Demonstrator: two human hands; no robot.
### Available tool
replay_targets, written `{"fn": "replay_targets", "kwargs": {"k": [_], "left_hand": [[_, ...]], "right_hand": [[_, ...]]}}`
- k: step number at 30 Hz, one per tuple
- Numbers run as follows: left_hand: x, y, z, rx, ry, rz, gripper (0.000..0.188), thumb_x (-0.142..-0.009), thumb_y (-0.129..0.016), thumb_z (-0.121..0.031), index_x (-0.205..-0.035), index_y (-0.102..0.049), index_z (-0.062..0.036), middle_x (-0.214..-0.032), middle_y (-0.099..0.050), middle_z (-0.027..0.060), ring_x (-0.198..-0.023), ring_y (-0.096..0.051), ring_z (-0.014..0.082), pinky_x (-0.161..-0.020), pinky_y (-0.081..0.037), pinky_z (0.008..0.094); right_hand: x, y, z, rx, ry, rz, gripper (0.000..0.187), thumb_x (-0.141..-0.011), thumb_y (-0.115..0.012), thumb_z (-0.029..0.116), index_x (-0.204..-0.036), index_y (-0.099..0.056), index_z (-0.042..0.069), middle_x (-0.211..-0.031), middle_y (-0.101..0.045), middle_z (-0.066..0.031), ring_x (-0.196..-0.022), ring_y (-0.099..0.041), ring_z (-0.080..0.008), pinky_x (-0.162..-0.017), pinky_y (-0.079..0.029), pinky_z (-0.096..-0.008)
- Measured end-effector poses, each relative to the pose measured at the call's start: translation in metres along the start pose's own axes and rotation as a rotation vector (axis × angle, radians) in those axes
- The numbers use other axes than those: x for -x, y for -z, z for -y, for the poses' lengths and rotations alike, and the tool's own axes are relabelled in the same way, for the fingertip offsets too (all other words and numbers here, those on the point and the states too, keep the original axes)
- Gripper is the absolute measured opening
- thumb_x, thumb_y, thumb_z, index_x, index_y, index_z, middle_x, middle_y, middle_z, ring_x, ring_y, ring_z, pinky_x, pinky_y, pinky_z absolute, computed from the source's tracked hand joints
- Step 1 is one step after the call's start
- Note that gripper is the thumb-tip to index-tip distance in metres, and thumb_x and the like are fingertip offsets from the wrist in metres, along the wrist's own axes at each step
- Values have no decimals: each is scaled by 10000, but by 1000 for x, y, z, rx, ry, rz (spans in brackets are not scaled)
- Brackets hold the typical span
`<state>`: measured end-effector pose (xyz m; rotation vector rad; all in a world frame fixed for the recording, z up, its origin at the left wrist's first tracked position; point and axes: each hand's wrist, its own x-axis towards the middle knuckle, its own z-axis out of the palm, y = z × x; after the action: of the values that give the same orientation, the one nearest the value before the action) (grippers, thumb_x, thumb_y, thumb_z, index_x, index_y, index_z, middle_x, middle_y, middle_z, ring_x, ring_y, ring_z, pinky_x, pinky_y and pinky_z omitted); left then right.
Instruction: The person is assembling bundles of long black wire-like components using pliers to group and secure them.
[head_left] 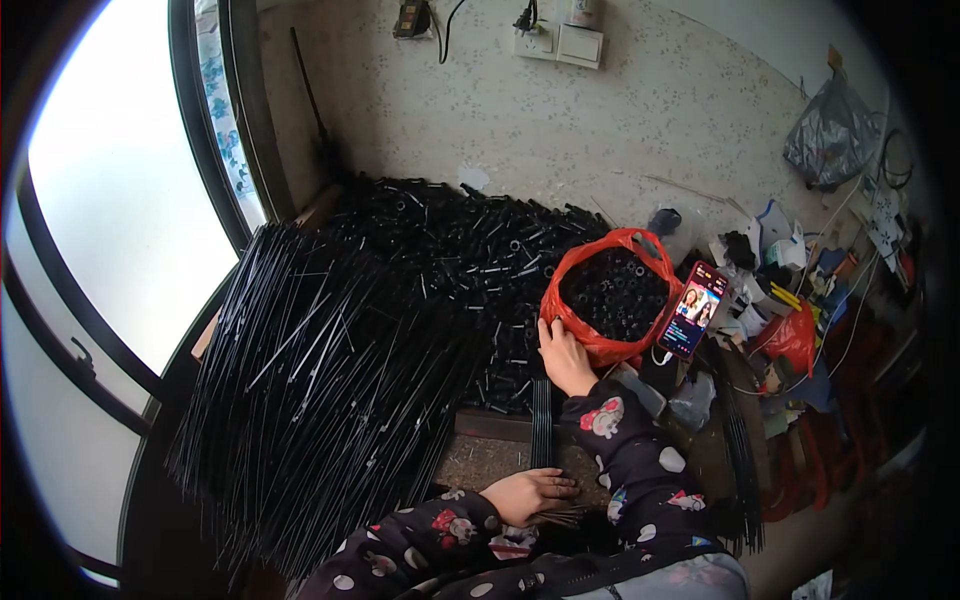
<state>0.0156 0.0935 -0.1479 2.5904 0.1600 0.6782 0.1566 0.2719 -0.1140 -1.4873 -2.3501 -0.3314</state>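
Dark padded sleeves, white dots, red-and-pink cartoon patches, bare hands (545,425), no gloves

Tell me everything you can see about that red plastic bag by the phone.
The red plastic bag is thin, glossy and crinkled, its mouth rolled wide open toward the camera. It is filled with small black tube-like pieces. It sits upright on the cluttered table, against the heap of black parts, with a phone propped at its right side. The right hand rests against its lower left edge.
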Motion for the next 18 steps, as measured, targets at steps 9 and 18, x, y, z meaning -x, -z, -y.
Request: {"fn": "replay_targets", "kwargs": {"k": [9,18], "left_hand": [[2,1,4,-13,-3,-16,492,-680,-613,-171,-1148,-537,-39,-1240,-502,118,-1172,-452,245,-1044,-281,412],[-1,-3,5,11,-9,-17,513,-690,-604,-169,-1178,-513,-35,-1236,-498,136,-1176,-447,258,-1052,-267,423]], "right_hand": [[18,40,-22,-432,158,-118,131,-745,-568,37,-875,-578,37,-875,-523,-106,-827,-564,-322,-677,-476,-399],[30,43,-20,-404,34,-249,114,-773,-502,40,-812,-598,-8,-826,-573,-116,-804,-566,-298,-681,-474,-369]]}}
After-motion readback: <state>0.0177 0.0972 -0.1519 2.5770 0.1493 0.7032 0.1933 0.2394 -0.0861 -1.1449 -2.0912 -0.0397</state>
